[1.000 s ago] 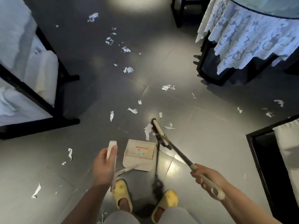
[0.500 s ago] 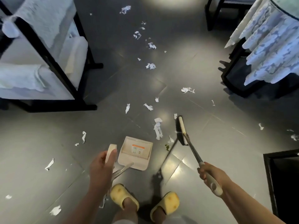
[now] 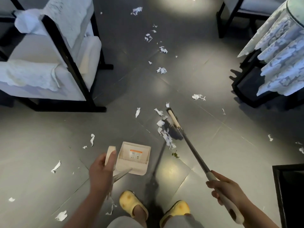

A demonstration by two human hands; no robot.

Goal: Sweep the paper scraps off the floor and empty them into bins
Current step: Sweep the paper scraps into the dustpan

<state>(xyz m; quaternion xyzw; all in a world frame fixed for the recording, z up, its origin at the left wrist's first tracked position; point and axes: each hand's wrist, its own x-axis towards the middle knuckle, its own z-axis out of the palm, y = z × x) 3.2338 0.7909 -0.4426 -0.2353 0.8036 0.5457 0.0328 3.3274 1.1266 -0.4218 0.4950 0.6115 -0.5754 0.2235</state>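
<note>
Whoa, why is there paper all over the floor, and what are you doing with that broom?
A person is sweeping up torn paper. Their right hand grips the broom, whose bristles sit against a small pile of scraps just beyond the dustpan. Their left hand holds the dustpan's upright handle, with the pan resting on the floor in front of their yellow slippers. The pan looks empty so far, and many more scraps lie scattered across the floor.

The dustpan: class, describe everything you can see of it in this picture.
The dustpan is cream, plastic-looking, with a comb-like toothed ridge and an orange-and-white label inside. It stands on the grey floor, mouth facing away from the person. Its long handle rises to the left hand, which grips its cream top. No scraps are visible inside.
</note>
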